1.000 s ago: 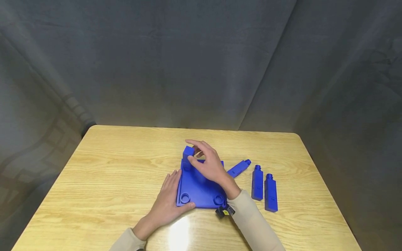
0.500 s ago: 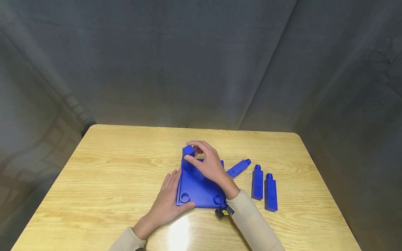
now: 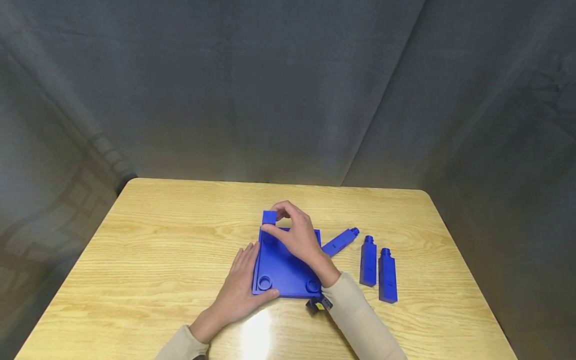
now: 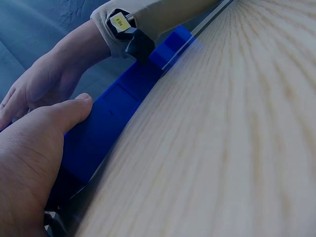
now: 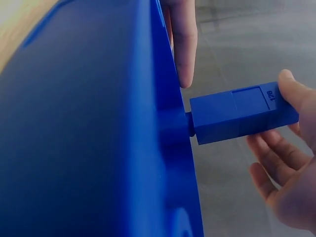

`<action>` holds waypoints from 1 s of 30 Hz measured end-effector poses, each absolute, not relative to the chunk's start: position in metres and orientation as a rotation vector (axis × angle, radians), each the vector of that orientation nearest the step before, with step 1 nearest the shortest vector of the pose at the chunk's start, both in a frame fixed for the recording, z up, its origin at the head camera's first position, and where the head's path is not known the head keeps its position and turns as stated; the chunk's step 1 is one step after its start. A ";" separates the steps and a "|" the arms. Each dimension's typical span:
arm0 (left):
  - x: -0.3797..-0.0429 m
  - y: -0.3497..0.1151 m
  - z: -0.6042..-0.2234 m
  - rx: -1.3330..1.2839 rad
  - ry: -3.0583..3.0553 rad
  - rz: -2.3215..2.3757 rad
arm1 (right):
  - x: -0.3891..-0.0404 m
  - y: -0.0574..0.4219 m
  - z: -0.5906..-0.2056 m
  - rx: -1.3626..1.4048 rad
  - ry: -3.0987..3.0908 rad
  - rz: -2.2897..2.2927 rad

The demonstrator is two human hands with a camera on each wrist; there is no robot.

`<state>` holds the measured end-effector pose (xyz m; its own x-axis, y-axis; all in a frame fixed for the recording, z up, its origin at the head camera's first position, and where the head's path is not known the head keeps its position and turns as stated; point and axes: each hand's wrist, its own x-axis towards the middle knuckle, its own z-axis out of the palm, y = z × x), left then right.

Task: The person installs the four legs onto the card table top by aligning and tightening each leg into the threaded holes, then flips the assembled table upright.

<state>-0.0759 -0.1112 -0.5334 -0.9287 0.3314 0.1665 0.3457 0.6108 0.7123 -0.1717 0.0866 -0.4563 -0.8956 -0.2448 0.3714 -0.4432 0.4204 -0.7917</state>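
A square blue panel (image 3: 288, 267) with a raised rim lies on the wooden table, showing round sockets (image 3: 264, 283) in its near corners. At its far left corner a square blue table leg (image 3: 269, 218) stands upright, narrow neck down at the panel, as the right wrist view shows. My right hand (image 3: 297, 237) pinches the top end of this leg (image 5: 237, 113) between thumb and fingers. My left hand (image 3: 239, 287) braces the near left corner, straight fingers along the left side and thumb (image 4: 79, 111) against the near edge.
Three more blue legs lie to the right: a slanted leg (image 3: 340, 242) beside the panel, then a leg (image 3: 368, 262) and another leg (image 3: 388, 276), necks pointing away. A grey curtain (image 3: 270, 100) hangs behind the table (image 3: 148, 250). A wrist camera (image 3: 315, 304) sits by the panel's near right corner.
The right fingers have curled in on the upright leg, and its top has turned so one flat side faces me. My left hand and the panel stay in place.
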 end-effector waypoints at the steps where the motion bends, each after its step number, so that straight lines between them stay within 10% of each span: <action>1: -0.076 -0.111 -0.533 -0.588 -2.804 -1.244 | -0.172 0.087 -0.456 0.606 -2.479 1.463; 30: -0.076 -0.111 -0.534 -0.605 -2.789 -1.216 | -0.176 0.102 -0.447 0.886 -2.556 1.472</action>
<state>-0.0760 -0.1115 -0.5343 -0.9232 0.3351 0.1881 0.3659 0.6168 0.6969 -0.1759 0.1022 -0.4475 -0.8328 -0.4472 0.3262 -0.5066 0.3783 -0.7748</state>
